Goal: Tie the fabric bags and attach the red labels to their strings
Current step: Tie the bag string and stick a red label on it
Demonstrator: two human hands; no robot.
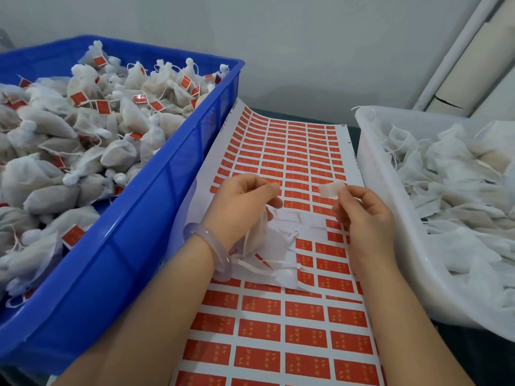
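A long sheet of red labels [281, 151] lies between two bins, with a patch of peeled white backing [303, 221] in its middle. My left hand [239, 201] grips a filled white fabric bag [255, 235] that hangs below the palm; its fingertips are pinched together, and whether they hold the string I cannot tell. My right hand [362, 213] pinches a single peeled label [331, 188], its pale back facing me, a little above the sheet. Loose white string ends [267, 264] trail on the backing near my left wrist.
A blue crate [156, 207] on the left holds several tied bags with red labels [83, 140]. A white tub [390, 190] on the right holds several untied white bags [457, 174]. A grey wall stands behind, and a white pipe runs at the upper right.
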